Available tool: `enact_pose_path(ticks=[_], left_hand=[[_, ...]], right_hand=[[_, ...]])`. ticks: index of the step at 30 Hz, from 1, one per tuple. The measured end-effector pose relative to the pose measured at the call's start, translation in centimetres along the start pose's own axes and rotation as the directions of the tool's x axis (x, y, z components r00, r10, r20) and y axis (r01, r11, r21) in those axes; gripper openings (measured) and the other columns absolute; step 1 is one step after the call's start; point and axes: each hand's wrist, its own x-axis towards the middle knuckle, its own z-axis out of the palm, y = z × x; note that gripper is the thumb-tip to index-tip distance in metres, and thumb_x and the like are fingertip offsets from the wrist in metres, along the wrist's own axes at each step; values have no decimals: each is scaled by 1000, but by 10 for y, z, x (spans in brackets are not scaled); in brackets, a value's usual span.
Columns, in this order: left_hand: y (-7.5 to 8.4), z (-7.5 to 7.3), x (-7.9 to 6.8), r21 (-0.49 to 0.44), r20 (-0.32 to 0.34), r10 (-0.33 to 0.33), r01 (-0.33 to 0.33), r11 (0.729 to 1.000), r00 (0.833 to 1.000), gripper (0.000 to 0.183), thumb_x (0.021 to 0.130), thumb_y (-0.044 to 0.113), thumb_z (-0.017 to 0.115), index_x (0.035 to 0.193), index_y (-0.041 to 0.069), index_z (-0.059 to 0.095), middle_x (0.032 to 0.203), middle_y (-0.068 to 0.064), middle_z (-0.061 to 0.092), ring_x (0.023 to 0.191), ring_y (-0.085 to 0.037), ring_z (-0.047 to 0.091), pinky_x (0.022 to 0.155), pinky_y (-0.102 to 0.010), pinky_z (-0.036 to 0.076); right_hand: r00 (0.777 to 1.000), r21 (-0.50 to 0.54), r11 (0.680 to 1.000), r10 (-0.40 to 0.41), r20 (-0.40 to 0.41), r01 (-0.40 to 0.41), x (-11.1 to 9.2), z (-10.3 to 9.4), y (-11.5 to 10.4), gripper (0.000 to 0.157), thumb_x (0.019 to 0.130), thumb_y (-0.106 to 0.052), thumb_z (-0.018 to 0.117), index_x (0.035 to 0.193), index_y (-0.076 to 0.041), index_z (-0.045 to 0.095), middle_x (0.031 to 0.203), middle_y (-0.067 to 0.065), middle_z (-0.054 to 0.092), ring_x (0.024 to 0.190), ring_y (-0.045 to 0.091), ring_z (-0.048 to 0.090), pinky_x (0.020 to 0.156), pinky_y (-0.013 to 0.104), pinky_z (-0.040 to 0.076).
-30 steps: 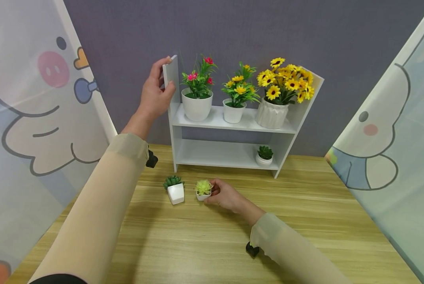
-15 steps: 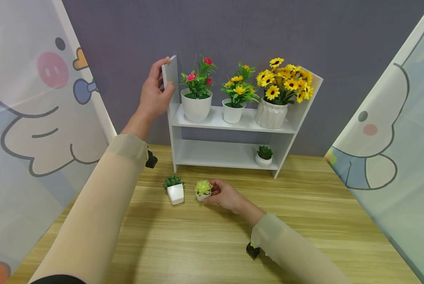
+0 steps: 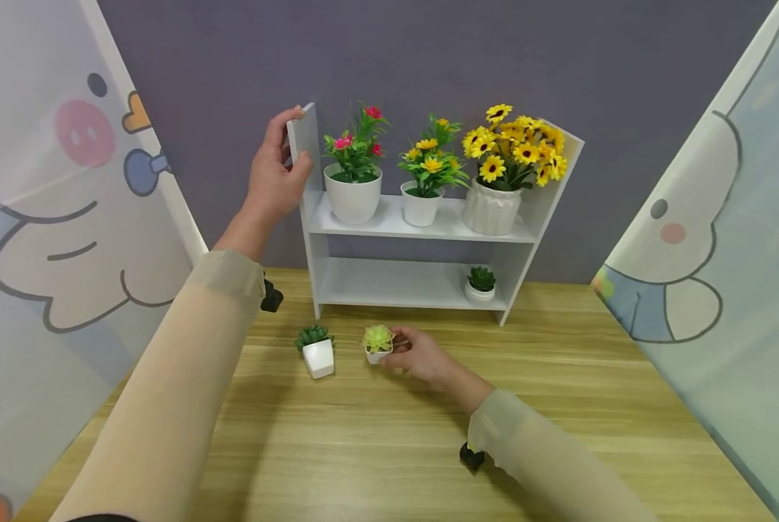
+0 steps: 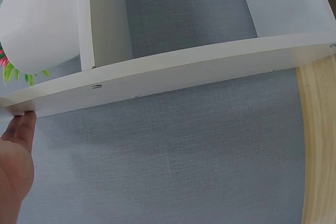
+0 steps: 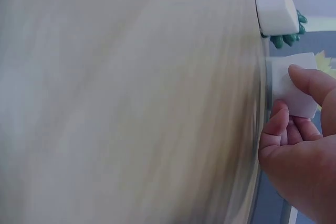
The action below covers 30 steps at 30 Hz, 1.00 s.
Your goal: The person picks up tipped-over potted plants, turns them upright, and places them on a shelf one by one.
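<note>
My left hand grips the upper left side panel of a white two-tier shelf. In the left wrist view its fingertips touch the panel's outer face. Low over the wooden table in front of the shelf, my right hand pinches the small white pot of a light green succulent from the right. Thumb and fingers show on that white pot in the right wrist view. To its left, a dark green succulent in a tapered white pot lies tipped over on the table.
The upper tier bears a pink-flowered plant, a small yellow-flowered plant and a pot of yellow daisy-like flowers. A small dark succulent stands at the lower tier's right end. A grey wall rises behind.
The right hand has shifted the light green succulent slightly right and toward the shelf, away from the tipped pot. The left hand keeps its grip on the panel. The head view has turned slightly right.
</note>
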Motion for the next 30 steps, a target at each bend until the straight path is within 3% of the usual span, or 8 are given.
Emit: enact_pose_path(ticks=[10, 16, 22, 26, 30], left_hand=[[0, -4, -1, -12, -23, 15, -16, 1000, 1000, 61, 108, 14, 49, 167, 28, 38, 177, 15, 36, 155, -29, 53, 118, -53, 51], [1, -4, -1, -21, -35, 21, -22, 1000, 999, 62, 107, 11, 50, 166, 27, 39, 177, 11, 39, 155, -30, 53, 117, -53, 52], [2, -3, -1, -15, -29, 12, -12, 1000, 1000, 63, 108, 12, 50, 167, 31, 38, 177, 9, 39, 156, -30, 51, 119, -55, 50], [1, -2, -2, -12, -24, 11, -11, 1000, 1000, 63, 108, 13, 50, 167, 30, 38, 178, 11, 37, 158, -31, 50, 120, -56, 49], [0, 0, -2, -15, -18, 7, -7, 1000, 1000, 62, 109, 13, 50, 167, 28, 37, 179, 12, 35, 159, -31, 48, 121, -57, 47]], right_hand=[[993, -53, 999, -17, -117, 11, -4, -36, -9, 64, 96, -18, 84, 153, -5, 59, 142, 18, 68, 104, 19, 68, 66, 33, 58], [977, -101, 993, -74, -202, 54, -3, -57, -11, 62, 98, -23, 82, 154, -7, 61, 145, 17, 68, 107, 20, 65, 84, 29, 55], [971, -47, 998, -53, -234, 43, -1, -69, -14, 70, 104, -26, 76, 165, -7, 47, 160, 18, 56, 120, 27, 66, 99, 46, 58], [968, -15, 999, -48, -247, 46, 2, -74, -13, 66, 108, -21, 70, 167, -5, 44, 165, 20, 49, 121, 36, 68, 100, 51, 58], [964, -14, 999, -48, -262, 46, 6, -77, -9, 67, 109, -18, 68, 168, -2, 41, 165, 22, 48, 108, 32, 71, 92, 44, 59]])
